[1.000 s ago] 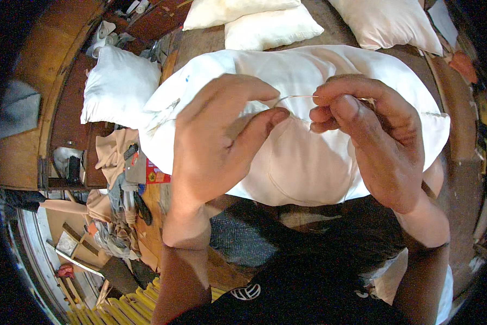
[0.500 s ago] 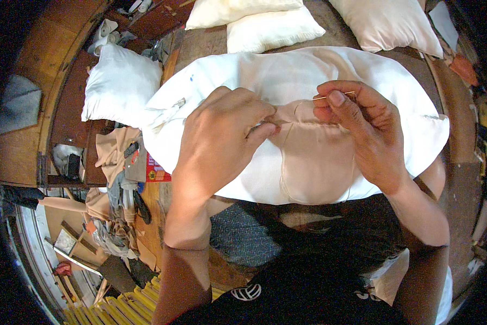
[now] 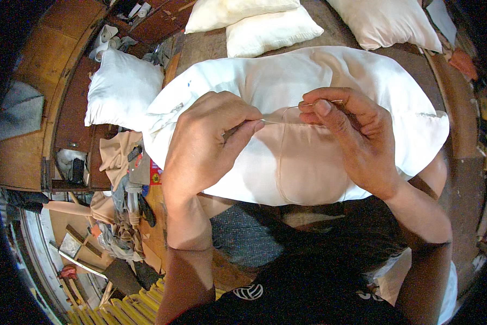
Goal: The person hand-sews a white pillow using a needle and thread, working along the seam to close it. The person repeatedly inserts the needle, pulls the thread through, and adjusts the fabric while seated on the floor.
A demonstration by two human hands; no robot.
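Observation:
Across my lap lies a large white stuffed cushion (image 3: 292,73). My left hand (image 3: 205,143) is closed, its thumb and forefinger pinching the cushion's fabric edge along a seam. A thin needle (image 3: 308,104) sits between the thumb and fingers of my right hand (image 3: 360,141), which is closed on it just above the same seam. Pale thread (image 3: 278,162) loops from near the needle down over the cushion's front. The fabric edge is stretched between both hands. My right fingers partly hide the needle.
White pillows (image 3: 276,32) lie beyond the cushion, with another pillow (image 3: 381,24) at the far right and one more (image 3: 123,89) at the left. Crumpled cloth (image 3: 116,157) and scraps lie at the left, beside a wooden cabinet (image 3: 27,157). Yellow slats (image 3: 119,309) are at lower left.
My left hand has moved slightly left and its fingertips pinch more tightly at the seam. My right hand, with the needle, has shifted a little left and down.

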